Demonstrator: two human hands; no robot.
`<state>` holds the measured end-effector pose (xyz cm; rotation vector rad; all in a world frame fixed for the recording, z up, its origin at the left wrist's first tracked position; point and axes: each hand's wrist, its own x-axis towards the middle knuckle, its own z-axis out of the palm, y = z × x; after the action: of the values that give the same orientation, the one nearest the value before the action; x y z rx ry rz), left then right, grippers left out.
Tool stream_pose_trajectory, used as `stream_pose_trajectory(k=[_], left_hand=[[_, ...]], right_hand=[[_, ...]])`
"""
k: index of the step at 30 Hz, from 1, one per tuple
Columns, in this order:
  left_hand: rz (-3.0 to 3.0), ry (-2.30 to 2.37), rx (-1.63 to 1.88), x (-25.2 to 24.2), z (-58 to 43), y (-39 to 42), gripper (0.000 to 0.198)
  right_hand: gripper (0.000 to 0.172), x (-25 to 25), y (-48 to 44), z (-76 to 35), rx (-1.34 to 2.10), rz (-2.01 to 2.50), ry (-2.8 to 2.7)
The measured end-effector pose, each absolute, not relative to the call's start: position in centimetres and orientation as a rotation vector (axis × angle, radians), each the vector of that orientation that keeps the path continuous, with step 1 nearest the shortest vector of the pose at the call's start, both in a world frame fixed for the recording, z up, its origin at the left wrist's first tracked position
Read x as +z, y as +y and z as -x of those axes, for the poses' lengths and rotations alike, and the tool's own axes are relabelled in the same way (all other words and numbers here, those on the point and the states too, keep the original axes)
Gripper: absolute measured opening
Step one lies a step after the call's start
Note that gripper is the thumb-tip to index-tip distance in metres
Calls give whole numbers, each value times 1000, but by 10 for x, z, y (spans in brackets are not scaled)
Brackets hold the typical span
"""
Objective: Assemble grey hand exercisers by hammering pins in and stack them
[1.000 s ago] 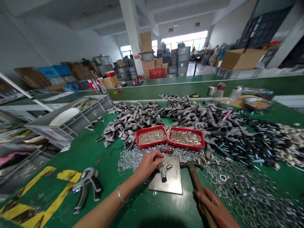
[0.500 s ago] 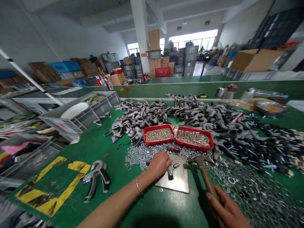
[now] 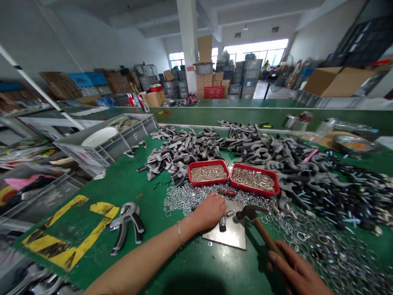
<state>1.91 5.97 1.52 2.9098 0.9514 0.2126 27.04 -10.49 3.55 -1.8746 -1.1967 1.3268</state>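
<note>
My left hand (image 3: 208, 212) is closed on a small grey and black handle part (image 3: 222, 223), pressing it onto a flat metal plate (image 3: 233, 234) on the green table. A little spring or pin (image 3: 229, 213) lies by the part. My right hand (image 3: 293, 271) grips the wooden handle of a hammer (image 3: 259, 227). The hammer's head hovers just right of the held part, over the plate. Two red trays (image 3: 254, 179) of small metal pieces stand just behind the plate, with loose washers (image 3: 181, 198) spread around them.
A finished hand gripper (image 3: 126, 223) lies to the left near yellow floor-style tape marks. Heaps of grey and black handle parts (image 3: 184, 149) cover the table's back and right. A grey crate (image 3: 113, 141) stands at the left edge. Metal rings (image 3: 325, 254) litter the right front.
The hammer head has swung left and down, closer to the part that my left hand holds. The view has shifted slightly, and my left hand stays on the plate.
</note>
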Motion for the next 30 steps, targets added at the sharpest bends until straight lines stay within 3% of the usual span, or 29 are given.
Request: stream_pose_trajectory(k=[3, 6, 8, 15, 22, 26, 30], left_hand=[[-2885, 956, 213, 20, -18, 54, 32], [-2615, 1208, 347, 16, -12, 36, 94], [-2453, 1299, 384, 9, -8, 23, 116], [-2323, 1283, 397, -2, -5, 11, 113], [-2254, 1331, 471, -10, -7, 7, 115], [-2199, 1308, 516, -11, -8, 6, 119], [-2173, 1343, 522, -5, -8, 5, 120]], right_hand=[[50, 33, -100, -273, 1261, 1848, -1352], [46, 47, -96, -272, 1156, 1810, -1551], [47, 60, -93, -266, 1083, 1802, -1643], [39, 51, -50, -255, 1034, 1838, -1961], [49, 38, -55, -272, 1149, 1893, -1656], [45, 49, -67, -255, 994, 1809, -1856], [46, 40, -54, -259, 1089, 1818, -1982]])
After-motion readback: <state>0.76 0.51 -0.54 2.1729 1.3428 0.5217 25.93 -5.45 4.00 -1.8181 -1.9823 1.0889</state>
